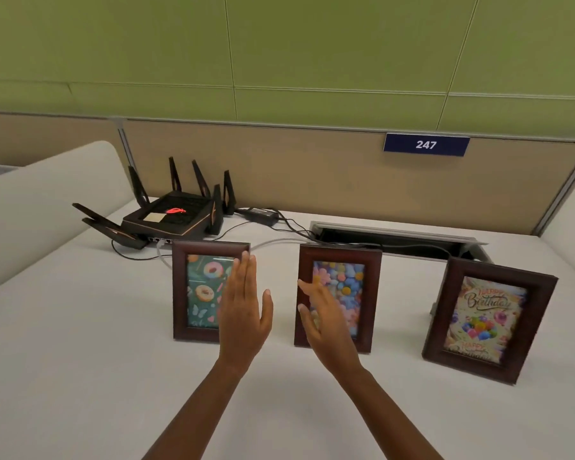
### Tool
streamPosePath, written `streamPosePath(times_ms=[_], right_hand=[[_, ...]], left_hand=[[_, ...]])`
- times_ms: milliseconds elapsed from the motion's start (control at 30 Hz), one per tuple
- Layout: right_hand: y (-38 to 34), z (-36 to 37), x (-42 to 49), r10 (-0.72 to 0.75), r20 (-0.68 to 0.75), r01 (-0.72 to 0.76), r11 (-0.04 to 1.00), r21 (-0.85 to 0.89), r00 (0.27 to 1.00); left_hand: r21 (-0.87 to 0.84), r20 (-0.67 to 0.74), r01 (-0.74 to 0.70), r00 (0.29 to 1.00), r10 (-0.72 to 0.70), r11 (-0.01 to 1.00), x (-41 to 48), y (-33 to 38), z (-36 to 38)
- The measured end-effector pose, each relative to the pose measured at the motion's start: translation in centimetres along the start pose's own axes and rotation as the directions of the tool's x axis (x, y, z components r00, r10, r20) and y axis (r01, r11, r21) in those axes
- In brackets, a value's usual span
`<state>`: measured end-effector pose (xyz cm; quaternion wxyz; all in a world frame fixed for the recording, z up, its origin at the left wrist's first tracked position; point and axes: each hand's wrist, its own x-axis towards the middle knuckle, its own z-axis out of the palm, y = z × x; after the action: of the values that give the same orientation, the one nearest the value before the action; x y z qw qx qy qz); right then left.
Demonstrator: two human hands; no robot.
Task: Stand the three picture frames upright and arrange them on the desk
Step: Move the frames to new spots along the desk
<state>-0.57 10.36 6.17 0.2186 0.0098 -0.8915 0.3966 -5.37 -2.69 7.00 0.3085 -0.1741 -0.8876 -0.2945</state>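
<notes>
1. Both hands are empty and spread flat, gripping nothing: the left hand is raised with its fingers together in front of the right edge of the doughnut frame, and the right hand is tilted with its fingers splayed in front of the left part of the flower frame.

2. All three frames stand upright in a row on the white desk, long axes vertical. The birthday frame is the farthest right, well apart from both hands, and is turned slightly compared with the other two.

3. By my reading the standing-up is done and only arranging remains. The doughnut frame lies just behind and left of the left hand, and the flower frame just behind the right hand, so each hand is nearest its own frame. The birthday frame would fall to the right hand, which would have to travel rightward.

4. Whether either palm touches glass or wood cannot be told from this view; the hands overlap the frames but may hover in front of them.

5. Each frame's back stand is hidden. A black router and its cables sit behind the row, and an open cable tray lies close behind the two frames on the right.
</notes>
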Motion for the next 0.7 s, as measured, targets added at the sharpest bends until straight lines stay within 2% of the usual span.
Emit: streamPosePath(times_ms=[167,367,433,567,633,700], right_hand=[[-0.8,5.1,1.0,0.123,0.169,-0.141,0.985,0.098,0.978],[-1.2,9.2,1.6,0.288,0.246,-0.341,0.917,0.208,0.925],[-1.3,10.1,1.8,0.343,0.248,-0.405,0.873,0.271,0.906],[-1.1,11.2,2.5,0.431,0.250,-0.497,0.789,0.362,0.867],[-1.0,11.6,2.9,0.436,0.263,-0.508,0.776,0.375,0.861],[-1.0,11.9,3.3,0.421,0.282,-0.503,0.777,0.378,0.862]], left_hand=[[-0.018,0.011,0.131,0.991,-0.131,0.991,0.3,-5.6,-1.7],[-0.117,0.042,0.316,0.949,-0.313,0.942,0.2,-11.1,-2.8],[-0.202,0.119,0.413,0.911,-0.396,0.888,0.1,-12.7,-2.8],[-0.362,0.406,0.650,0.755,-0.515,0.668,0.0,-15.1,-2.4],[-0.391,0.451,0.677,0.731,-0.512,0.623,0.0,-16.0,-2.1],[-0.381,0.495,0.673,0.727,-0.475,0.634,0.0,-16.8,-1.8]])
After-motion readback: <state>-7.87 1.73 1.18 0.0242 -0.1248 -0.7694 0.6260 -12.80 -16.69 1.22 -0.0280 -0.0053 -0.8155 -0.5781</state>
